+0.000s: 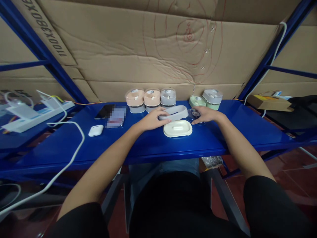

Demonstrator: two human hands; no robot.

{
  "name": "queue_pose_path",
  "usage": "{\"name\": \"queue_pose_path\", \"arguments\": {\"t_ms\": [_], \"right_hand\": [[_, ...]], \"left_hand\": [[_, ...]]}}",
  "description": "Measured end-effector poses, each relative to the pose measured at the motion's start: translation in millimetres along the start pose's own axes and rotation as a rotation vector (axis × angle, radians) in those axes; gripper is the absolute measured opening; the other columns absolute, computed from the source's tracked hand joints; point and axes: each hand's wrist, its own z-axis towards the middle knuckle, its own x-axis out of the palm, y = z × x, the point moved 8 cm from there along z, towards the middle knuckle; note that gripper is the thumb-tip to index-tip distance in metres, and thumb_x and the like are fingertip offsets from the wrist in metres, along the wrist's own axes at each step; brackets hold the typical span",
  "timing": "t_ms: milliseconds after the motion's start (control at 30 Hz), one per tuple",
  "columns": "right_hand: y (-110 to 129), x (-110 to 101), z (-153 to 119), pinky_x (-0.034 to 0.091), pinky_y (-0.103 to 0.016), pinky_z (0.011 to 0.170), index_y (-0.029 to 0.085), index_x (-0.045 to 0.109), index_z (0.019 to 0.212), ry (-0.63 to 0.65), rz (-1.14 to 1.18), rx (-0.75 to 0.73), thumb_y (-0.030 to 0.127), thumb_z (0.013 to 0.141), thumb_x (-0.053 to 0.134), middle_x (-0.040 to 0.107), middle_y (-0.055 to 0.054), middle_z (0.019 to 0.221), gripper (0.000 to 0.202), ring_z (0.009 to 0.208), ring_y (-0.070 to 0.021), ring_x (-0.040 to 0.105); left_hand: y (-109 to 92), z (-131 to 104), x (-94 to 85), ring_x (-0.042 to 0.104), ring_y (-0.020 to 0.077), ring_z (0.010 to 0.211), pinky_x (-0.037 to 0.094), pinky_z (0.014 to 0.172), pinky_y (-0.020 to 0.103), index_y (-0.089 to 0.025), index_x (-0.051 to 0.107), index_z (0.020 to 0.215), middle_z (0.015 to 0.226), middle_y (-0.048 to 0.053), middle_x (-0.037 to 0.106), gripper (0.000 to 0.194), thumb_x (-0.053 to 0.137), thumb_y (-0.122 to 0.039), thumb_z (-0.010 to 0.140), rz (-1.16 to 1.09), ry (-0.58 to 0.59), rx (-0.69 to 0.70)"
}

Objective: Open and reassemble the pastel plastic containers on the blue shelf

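My left hand grips the left end of a grey oval ring, thumb in front and fingers behind. On the right, my right hand has its thumb and fingers around a clear plastic cover, which lies beside the ring's right end. A cream oval piece with a raised bar in its middle rests on the blue table just in front of the ring. Neither hand's fingertips are on the cream piece's middle.
Two peach containers and a grey one stand behind my left hand. Green and grey-green ones stand behind my right. Phones, a white earphone case and a white cable are at the left.
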Motion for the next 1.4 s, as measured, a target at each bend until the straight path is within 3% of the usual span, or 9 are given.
{"name": "queue_pose_path", "arguments": {"t_ms": [167, 300, 400, 500, 633, 833, 1067, 1233, 1400], "right_hand": [[2.1, 3.2, -1.4, 0.057, -0.061, 0.126, 0.014, 0.062, 0.166, 0.031, -0.063, 0.014, 0.062, 0.081, 0.093, 0.073, -0.023, 0.161, 0.102, 0.148, -0.0498, 0.069], [1.5, 1.8, -3.2, 0.058, -0.060, 0.123, 0.013, 0.061, 0.166, 0.040, -0.055, 0.022, 0.059, 0.080, 0.094, 0.072, -0.025, 0.162, 0.103, 0.146, -0.0502, 0.071], [1.5, 2.3, -3.1, 0.056, -0.060, 0.127, 0.011, 0.059, 0.168, 0.055, -0.060, 0.028, 0.059, 0.080, 0.093, 0.068, -0.027, 0.166, 0.107, 0.149, -0.0500, 0.069], [2.1, 3.2, -2.8, 0.055, -0.059, 0.128, 0.011, 0.060, 0.169, 0.069, -0.063, 0.028, 0.062, 0.081, 0.092, 0.069, -0.026, 0.165, 0.106, 0.149, -0.0494, 0.069], [1.0, 4.5, -2.0, 0.053, -0.058, 0.131, 0.011, 0.061, 0.168, 0.074, -0.067, 0.026, 0.063, 0.081, 0.091, 0.068, -0.026, 0.167, 0.106, 0.154, -0.0496, 0.066], [-1.3, 3.6, 1.5, 0.055, -0.068, 0.129, 0.022, 0.066, 0.163, 0.014, -0.023, -0.020, 0.055, 0.077, 0.096, 0.077, -0.020, 0.158, 0.098, 0.149, -0.0513, 0.069], [-4.1, 2.2, 1.8, 0.056, -0.066, 0.129, 0.019, 0.067, 0.163, 0.008, -0.038, -0.002, 0.058, 0.077, 0.094, 0.077, -0.020, 0.157, 0.098, 0.148, -0.0507, 0.071], [-0.4, -1.0, 0.0, 0.057, -0.066, 0.126, 0.019, 0.068, 0.160, 0.001, -0.036, 0.004, 0.053, 0.076, 0.095, 0.077, -0.020, 0.156, 0.094, 0.146, -0.0520, 0.071], [9.4, -25.0, -9.7, 0.057, -0.065, 0.124, 0.013, 0.063, 0.165, -0.179, 0.007, -0.011, 0.055, 0.079, 0.095, 0.076, -0.025, 0.155, 0.101, 0.143, -0.0515, 0.072]], "left_hand": [[28.7, -7.3, -27.2, 0.074, 0.0407, 0.123, 0.057, 0.118, 0.058, -0.021, 0.085, 0.115, 0.131, 0.015, 0.072, 0.051, 0.080, -0.063, 0.085, 0.272, 0.045, -0.199], [47.5, -13.1, -27.1, 0.076, 0.0396, 0.114, 0.061, 0.104, 0.050, -0.022, 0.082, 0.116, 0.121, 0.014, 0.075, 0.054, 0.078, -0.059, 0.078, 0.337, 0.186, -0.276], [50.6, -12.2, -25.8, 0.075, 0.0397, 0.112, 0.060, 0.102, 0.051, -0.023, 0.080, 0.112, 0.118, 0.014, 0.076, 0.053, 0.079, -0.063, 0.076, 0.313, 0.189, -0.273], [36.7, -7.0, -29.5, 0.074, 0.0391, 0.115, 0.057, 0.109, 0.055, -0.024, 0.079, 0.106, 0.116, 0.013, 0.077, 0.050, 0.083, -0.065, 0.079, 0.234, 0.072, -0.192], [-2.6, -3.8, -24.1, 0.072, 0.0354, 0.128, 0.054, 0.121, 0.055, -0.025, 0.079, 0.113, 0.126, 0.012, 0.075, 0.047, 0.083, -0.064, 0.088, 0.076, -0.036, 0.003], [-43.9, -10.4, 25.3, 0.072, 0.0352, 0.131, 0.057, 0.119, 0.053, -0.027, 0.081, 0.120, 0.145, 0.011, 0.066, 0.045, 0.087, -0.059, 0.088, 0.021, 0.166, 0.063], [-48.1, -17.3, 39.2, 0.072, 0.0387, 0.124, 0.060, 0.110, 0.054, -0.028, 0.077, 0.131, 0.154, 0.013, 0.061, 0.065, 0.092, -0.066, 0.080, 0.139, 0.240, -0.021], [-47.1, -16.3, 41.6, 0.069, 0.0422, 0.137, 0.056, 0.118, 0.056, -0.027, 0.075, 0.143, 0.162, 0.016, 0.058, 0.059, 0.077, -0.061, 0.095, 0.224, 0.246, 0.024], [-30.9, -10.2, 47.7, 0.049, 0.0485, 0.166, 0.041, 0.136, 0.061, -0.023, 0.045, 0.177, 0.179, 0.022, 0.050, 0.101, 0.080, -0.068, 0.094, 0.110, 0.244, 0.020]]}}
